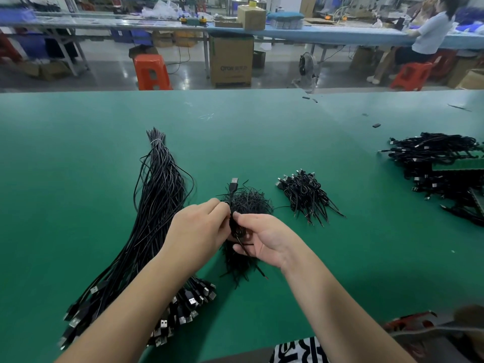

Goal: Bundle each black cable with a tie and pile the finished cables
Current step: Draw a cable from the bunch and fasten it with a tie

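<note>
Your left hand point(199, 229) and right hand point(262, 239): fingers pinching one coiled black USB cable point(234, 203), plug beyond fingertips; tie heap point(246, 203) beneath; unbundled cables point(154, 205) left; finished pile point(306, 195) right on tabletop point(78, 153).

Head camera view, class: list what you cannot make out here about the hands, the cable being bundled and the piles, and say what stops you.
- Tie on the held cable: covered by the left hand and right hand.
- Loose ties pile: near part hidden behind both hands.
- Far finished pile: cut off by the right edge.
- Unbundled cables: plug ends partly under the left forearm, blurred at the lower left.
</note>
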### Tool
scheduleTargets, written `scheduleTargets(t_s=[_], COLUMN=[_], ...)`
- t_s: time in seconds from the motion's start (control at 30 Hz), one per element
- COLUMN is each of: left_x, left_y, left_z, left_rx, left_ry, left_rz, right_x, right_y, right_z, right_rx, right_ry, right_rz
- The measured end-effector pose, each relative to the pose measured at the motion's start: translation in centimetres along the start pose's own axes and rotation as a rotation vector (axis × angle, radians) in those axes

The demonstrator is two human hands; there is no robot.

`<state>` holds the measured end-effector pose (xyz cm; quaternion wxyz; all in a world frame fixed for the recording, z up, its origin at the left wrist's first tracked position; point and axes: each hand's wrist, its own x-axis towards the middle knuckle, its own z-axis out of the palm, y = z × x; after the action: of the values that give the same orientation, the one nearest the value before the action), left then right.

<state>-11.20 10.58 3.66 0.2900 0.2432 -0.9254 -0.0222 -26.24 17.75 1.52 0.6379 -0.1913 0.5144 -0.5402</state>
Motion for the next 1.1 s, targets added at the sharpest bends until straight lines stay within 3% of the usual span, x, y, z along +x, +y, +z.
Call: scheduleTargets(t_s=[0.07, 0.17, 0.27, 0.37, 0.47, 0.73, 0.83, 0.93, 1.1], left_x=[0.2, 0.5, 0.7, 0.6, 0.5, -0.5, -0.4, -0.1, 0.2], left_y=[-0.2, -1.1, -1.4, -0.9, -0.2, 0.2, 0.1, -0.6, -1.1], left_z=[-0.2, 0.1, 0.3, 0.6, 0.5, 1.0, 0.8, 1.0, 0.9], left_rx=[-0.143, -0.480, -0.769, -0.754, -0.484, -0.237, -0.360, -0.484, -0.749], left_ry=[-0.031, -0.050, -0.076, -0.107, -0.029, 0.094, 0.072, 0.072, 0.019], left_rz=[-0.170, -0.480, -0.607, -0.552, -0.376, -0.012, -0.158, -0.424, -0.614], right_x=[-0.2, 0.0, 0.0, 0.3, 0.7, 1.0, 0.8, 0.5, 0.7], right_y=[-0.3, -0.4, -0.5, -1.1, -1.2, -0.7, -0.6, -0.4, -0.2], right_z=[-0.4, -1.4, -1.2, -0.9, -0.9, -0.1, -0.5, -0.7, 0.0], right_rx=[-0.013, -0.195, -0.400, -0.446, -0.524, -0.315, -0.299, -0.221, -0.409], right_ry=[-0.004, 0.059, 0.010, 0.084, 0.172, 0.147, 0.028, -0.137, 0.019], right_rz=[-0.023, -0.287, -0.430, -0.471, -0.506, -0.405, -0.399, -0.433, -0.565])
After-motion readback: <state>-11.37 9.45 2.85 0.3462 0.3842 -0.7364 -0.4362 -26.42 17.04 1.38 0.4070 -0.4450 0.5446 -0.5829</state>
